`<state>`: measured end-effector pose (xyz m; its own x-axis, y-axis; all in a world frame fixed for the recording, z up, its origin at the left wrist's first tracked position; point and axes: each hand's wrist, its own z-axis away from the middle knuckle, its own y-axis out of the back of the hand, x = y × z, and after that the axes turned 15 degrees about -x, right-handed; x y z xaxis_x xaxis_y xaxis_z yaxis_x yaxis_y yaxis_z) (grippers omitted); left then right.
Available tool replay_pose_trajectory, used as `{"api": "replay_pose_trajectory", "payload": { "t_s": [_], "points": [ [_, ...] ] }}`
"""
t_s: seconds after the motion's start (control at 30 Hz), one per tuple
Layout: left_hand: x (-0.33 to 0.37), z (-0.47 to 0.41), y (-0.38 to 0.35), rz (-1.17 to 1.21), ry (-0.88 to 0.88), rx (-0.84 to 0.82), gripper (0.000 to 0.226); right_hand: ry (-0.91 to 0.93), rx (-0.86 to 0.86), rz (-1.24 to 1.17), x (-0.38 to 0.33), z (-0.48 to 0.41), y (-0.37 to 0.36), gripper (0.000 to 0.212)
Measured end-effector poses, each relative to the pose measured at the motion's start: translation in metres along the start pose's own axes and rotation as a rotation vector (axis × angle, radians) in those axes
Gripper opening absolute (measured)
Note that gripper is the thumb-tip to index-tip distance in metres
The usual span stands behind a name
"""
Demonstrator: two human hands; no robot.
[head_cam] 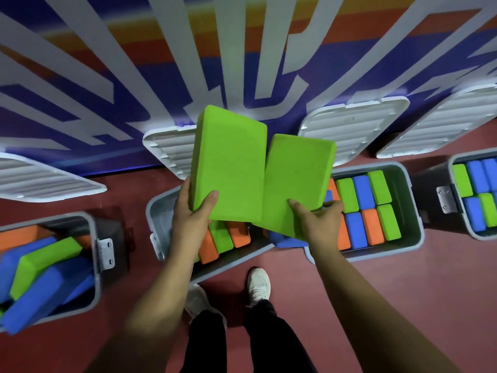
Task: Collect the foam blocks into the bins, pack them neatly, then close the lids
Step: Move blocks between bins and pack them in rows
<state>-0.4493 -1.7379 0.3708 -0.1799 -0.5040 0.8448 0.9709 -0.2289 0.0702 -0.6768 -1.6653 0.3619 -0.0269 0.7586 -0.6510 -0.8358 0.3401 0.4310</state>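
Left hand [192, 214] grips left block [228, 168], thumb on the front face, fingers curled behind its left edge. Right hand [318, 220] grips right block [295, 181], thumb on the face, fingers wrapped round the right edge. Both blocks are bright green matte foam slabs with rounded corners, held up on end, long edges touching between the thumbs. Under the fingers is an open bin [158, 208] with orange and green blocks on edge. Blue block [287, 240] under the right wrist, possibly on the bin corner. White ribbed lid [166, 146] beyond the fingertips.
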Motion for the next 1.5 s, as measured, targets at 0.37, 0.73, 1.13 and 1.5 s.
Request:
{"api": "replay_pose_trajectory", "payload": {
  "t_s": [0.37,0.73,1.13,1.5],
  "points": [
    [-0.043,0.021,0.128,-0.028,-0.097,0.102,0.079,0.398,-0.034,0.288,-0.056,0.049,-0.096,0.055],
    [-0.171,-0.032,0.16,-0.233,-0.047,0.31,0.059,0.415,-0.094,0.685,0.021,-0.004,-0.215,0.049],
    [-0.189,-0.131,0.161,-0.613,0.066,0.311,0.053,0.413,-0.271,1.056,0.018,-0.082,-0.297,0.038],
    [-0.182,-0.128,0.159,-0.689,0.143,0.227,0.051,0.318,-0.539,1.051,0.019,-0.103,-0.319,0.054]
  ]
}}
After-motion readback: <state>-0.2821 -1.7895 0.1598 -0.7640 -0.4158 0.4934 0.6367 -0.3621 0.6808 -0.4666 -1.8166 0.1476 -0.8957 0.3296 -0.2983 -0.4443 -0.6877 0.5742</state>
